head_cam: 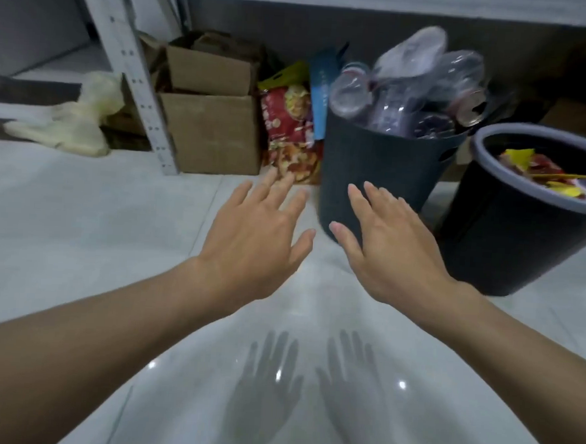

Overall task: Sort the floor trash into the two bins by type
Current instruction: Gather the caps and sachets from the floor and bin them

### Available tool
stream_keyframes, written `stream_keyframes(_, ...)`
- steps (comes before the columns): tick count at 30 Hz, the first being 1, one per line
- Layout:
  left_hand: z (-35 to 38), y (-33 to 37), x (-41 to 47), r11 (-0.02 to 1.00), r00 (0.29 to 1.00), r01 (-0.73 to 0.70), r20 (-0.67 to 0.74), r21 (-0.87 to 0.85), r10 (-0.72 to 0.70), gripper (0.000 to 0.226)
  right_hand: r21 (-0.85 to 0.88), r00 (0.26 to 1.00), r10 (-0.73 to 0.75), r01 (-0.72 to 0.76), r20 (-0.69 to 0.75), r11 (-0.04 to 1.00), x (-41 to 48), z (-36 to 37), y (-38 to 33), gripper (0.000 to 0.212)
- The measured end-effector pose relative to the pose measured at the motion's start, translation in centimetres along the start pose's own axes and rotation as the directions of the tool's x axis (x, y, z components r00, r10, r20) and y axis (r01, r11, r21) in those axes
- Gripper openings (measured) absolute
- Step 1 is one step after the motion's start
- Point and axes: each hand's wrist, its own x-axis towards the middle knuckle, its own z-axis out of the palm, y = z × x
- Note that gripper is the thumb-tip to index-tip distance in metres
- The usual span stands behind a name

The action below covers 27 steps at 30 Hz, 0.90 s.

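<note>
Glossy white tiled floor, strong glare. A white metal rack stands along the back wall. Open floor in front of the hands shows no loose trash.

Stacked cardboard boxes sit at the rack's foot. The bottle bin, dark grey, is heaped above its rim with clear plastic bottles. Just to its right is the wrapper bin, grey-rimmed, with red and yellow wrappers inside. Printed snack bags lean between the boxes and the bottle bin.

Left hand and right hand are both palm down, spread flat and holding nothing.

Risks (judgement):
- The bottle heap looks unstable. A knock on the bin wall could spill bottles back onto the floor.
- Carrying a bag to the wrapper bin means passing over or around that heap, so it could be clipped.
- The snack bags may be stored goods rather than trash; binning them would then be an error.

Position: the left fingers reach toward the lowest snack bag, tips overlapping its bottom edge in view; contact cannot be told. The right fingers overlap the bottle bin's lower wall; touching or short of it cannot be told.
</note>
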Motion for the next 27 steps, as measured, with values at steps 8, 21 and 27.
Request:
stream_keyframes(8, 4.1, -7.4, -8.8, 1.000, 0.990, -0.005, 0.138, 0.027, 0.001, 0.070, -0.026, 0.972, -0.129, 0.137, 0.197, 0.990, -2.4, 5.3, -10.1, 0.065)
stream_keyframes(21, 11.3, -7.6, -17.2, 0.995, 0.914, -0.091, 0.394, -0.036, 0.098, 0.068, -0.038, 0.901, -0.109, 0.138, 0.420, 0.990, -8.4, 12.7, -13.3, 0.066)
stream_keyframes(27, 13.1, -6.5, -19.1, 0.979, 0.880, -0.190, 0.429, -0.075, 0.203, 0.067, -0.034, 0.860, -0.071, 0.102, 0.505, 0.994, -11.2, 15.0, -12.3, 0.066)
